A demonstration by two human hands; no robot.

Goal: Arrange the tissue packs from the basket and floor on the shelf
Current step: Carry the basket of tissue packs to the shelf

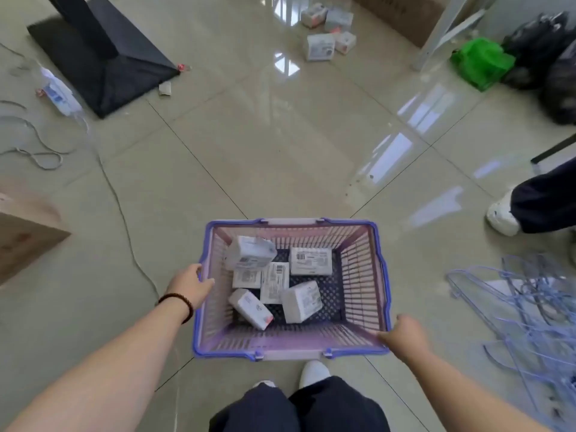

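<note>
A pink slatted basket (358, 275) with a purple rim sits on the tiled floor (280, 135) directly in front of the person's feet. Inside it lie 6 white tissue packs (274, 283), loose and unstacked on the dark perforated bottom: 1 tilted against the far left corner, 1 flat with its barcode up at the far right, 2 flat in the middle touching each other, and 2 tilted nearer the person. The right half of the basket's bottom is bare.

The left hand (190, 286), with a dark bead bracelet (177, 305) on its wrist, grips the left rim of the basket, thumb over the inside edge and fingers curled over the outside. The right hand (405, 336) is at the near right corner, fingers curled on the rim; blur keeps the exact hold from being clear, but it appears clamped on the rim.

Well apart from the basket, at the far side of the floor, 4 more packs on the floor (328, 31) lie scattered close together, beside a cardboard box (411, 17). A green bag (481, 62) and black bags (542, 45) sit at the far right. A heap of purple wire racks (523, 307) lies at the right, near the basket. A black stand base (103, 54) is at the far left, with cables (40, 145) trailing across the tiles.
</note>
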